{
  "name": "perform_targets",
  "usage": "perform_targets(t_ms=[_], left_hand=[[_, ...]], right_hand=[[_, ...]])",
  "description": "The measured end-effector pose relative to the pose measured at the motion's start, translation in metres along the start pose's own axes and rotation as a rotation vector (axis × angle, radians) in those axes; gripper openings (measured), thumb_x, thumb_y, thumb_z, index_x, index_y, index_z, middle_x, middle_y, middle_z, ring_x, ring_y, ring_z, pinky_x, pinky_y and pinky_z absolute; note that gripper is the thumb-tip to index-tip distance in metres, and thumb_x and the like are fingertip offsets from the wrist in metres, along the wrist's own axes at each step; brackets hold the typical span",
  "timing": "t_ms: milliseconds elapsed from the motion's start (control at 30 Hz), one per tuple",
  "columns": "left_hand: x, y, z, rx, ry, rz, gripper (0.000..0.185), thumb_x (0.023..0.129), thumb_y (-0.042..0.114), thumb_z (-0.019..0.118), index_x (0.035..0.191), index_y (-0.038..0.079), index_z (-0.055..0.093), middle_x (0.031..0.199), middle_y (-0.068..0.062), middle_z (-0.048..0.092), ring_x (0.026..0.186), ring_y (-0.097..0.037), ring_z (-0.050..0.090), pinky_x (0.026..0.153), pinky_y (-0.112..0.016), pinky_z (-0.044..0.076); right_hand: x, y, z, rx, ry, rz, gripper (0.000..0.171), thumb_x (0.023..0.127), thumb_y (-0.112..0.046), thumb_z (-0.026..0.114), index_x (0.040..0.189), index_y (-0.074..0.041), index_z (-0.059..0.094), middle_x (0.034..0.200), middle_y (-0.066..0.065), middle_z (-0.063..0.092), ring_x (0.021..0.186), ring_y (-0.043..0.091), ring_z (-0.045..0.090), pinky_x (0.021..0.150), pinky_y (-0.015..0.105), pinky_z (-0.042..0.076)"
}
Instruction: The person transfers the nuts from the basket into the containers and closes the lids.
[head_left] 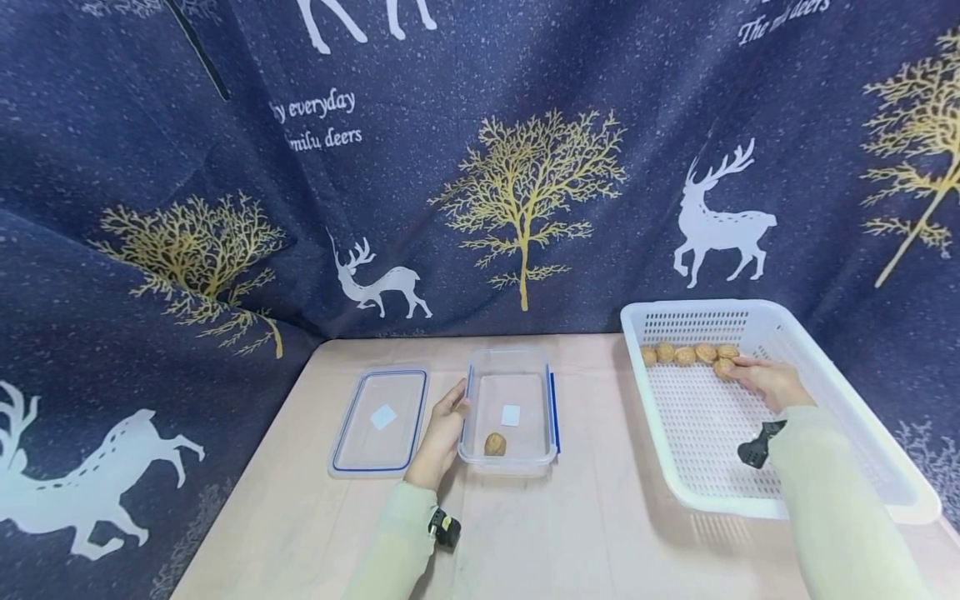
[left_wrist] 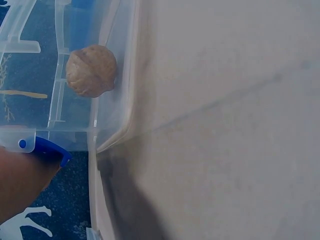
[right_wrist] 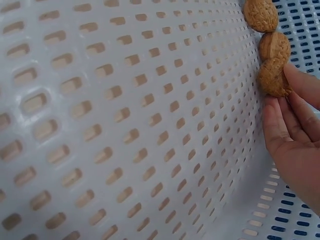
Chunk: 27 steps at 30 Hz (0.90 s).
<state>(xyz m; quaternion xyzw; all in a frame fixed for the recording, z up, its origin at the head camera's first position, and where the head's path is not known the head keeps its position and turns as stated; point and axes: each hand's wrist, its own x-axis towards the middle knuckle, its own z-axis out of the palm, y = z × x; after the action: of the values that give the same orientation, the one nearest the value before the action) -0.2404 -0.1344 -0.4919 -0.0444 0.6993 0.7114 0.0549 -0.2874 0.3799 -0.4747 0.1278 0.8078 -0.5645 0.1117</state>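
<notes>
My right hand (head_left: 772, 383) reaches into the white perforated basket (head_left: 678, 479) and pinches a walnut (right_wrist: 274, 77) between thumb and fingertips. That walnut overlaps others in a row of several walnuts (head_left: 684, 357) along the basket's far side. On the left, my left hand (head_left: 438, 437) holds the side of a clear plastic container (head_left: 510, 460), its fingertips at the rim. A single walnut (head_left: 494, 444) lies inside, in the near left corner; the left wrist view shows this walnut (left_wrist: 91, 71) through the clear wall. Beside my left hand in that view is a blue latch edge (left_wrist: 52, 150).
A clear lid (head_left: 380, 454) with a blue seal lies flat left of the container. A white square (head_left: 511, 415) shows on the container's bottom. Behind the pale table (head_left: 592, 533) hangs a dark blue cloth (head_left: 465, 192) with deer and trees.
</notes>
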Motion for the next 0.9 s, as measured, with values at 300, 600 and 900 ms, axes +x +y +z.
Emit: perform_targets(t_ms=[300, 600, 900], left_hand=[[0.000, -0.002, 0.000, 0.008, -0.005, 0.012, 0.050, 0.101, 0.006, 0.037, 0.150, 0.003, 0.027, 0.157, -0.020, 0.020, 0.144, -0.038, 0.016, 0.118, -0.049, 0.013], [0.000, 0.001, 0.001, 0.003, -0.007, 0.012, 0.050, 0.102, 0.007, 0.037, 0.150, 0.004, 0.027, 0.157, -0.019, 0.021, 0.144, -0.037, 0.017, 0.118, -0.048, 0.015], [0.000, 0.000, 0.000, 0.009, -0.007, 0.017, 0.050, 0.102, 0.007, 0.037, 0.150, 0.003, 0.026, 0.156, -0.020, 0.021, 0.144, -0.037, 0.017, 0.118, -0.048, 0.014]], right_hand=[[-0.004, -0.010, 0.000, -0.021, -0.096, -0.040, 0.078, 0.099, -0.036, 0.051, 0.149, 0.005, 0.009, 0.154, 0.029, 0.004, 0.139, 0.051, 0.009, 0.114, 0.063, 0.007], [0.004, -0.013, 0.001, 0.041, -0.103, -0.185, 0.076, 0.097, -0.028, 0.057, 0.146, 0.014, 0.016, 0.112, -0.027, 0.055, 0.129, 0.014, 0.044, 0.118, 0.047, 0.019], [0.003, -0.032, 0.006, 0.034, -0.109, -0.162, 0.079, 0.097, -0.039, 0.055, 0.150, 0.005, 0.017, 0.133, -0.013, 0.049, 0.144, 0.029, 0.020, 0.119, 0.045, 0.016]])
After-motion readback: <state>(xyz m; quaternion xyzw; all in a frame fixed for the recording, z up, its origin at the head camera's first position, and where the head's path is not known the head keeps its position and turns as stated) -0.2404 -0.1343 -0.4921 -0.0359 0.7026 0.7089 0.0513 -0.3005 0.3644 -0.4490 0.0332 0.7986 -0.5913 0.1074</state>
